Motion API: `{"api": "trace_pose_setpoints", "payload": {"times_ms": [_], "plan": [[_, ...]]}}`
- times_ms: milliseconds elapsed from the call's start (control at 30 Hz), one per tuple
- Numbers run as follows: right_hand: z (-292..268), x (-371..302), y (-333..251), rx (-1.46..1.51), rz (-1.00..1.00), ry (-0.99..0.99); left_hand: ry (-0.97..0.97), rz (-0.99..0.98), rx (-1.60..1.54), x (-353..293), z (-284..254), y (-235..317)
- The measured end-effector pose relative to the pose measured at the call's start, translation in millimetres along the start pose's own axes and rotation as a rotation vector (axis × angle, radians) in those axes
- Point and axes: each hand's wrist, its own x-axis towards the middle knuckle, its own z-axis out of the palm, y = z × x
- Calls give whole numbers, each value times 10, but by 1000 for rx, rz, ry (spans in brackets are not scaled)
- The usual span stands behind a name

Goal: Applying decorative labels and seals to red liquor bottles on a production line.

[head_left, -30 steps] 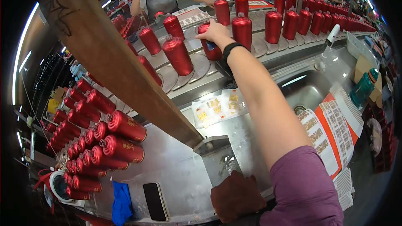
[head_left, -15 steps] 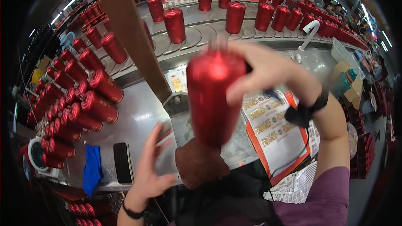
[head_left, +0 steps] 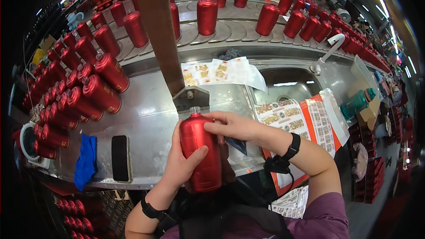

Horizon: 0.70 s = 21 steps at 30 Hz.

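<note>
One black phone [head_left: 120, 157], one blue cloth [head_left: 86, 161], one green bottle [head_left: 357, 101], and dozens of red bottles [head_left: 102, 93].

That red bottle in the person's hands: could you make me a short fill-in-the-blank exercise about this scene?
1. The red bottle is held by ____ hands, the left hand and the right hand.
2. The black phone lies flat beside a ____ cloth.
3. More red bottles stand on the curved ____ behind the worktable.

Missing words: both; blue; conveyor
</note>
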Motion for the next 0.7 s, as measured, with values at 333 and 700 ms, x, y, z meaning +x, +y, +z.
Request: {"api": "trace_pose_setpoints", "payload": {"times_ms": [333, 700], "plan": [[-1845, 980, -202, -1029, -7, 651, 42, 29, 98, 315, -130, -6], [-2294, 1608, -178, -1351, 13, 355, 11, 27, 270, 397, -188, 55]]}}
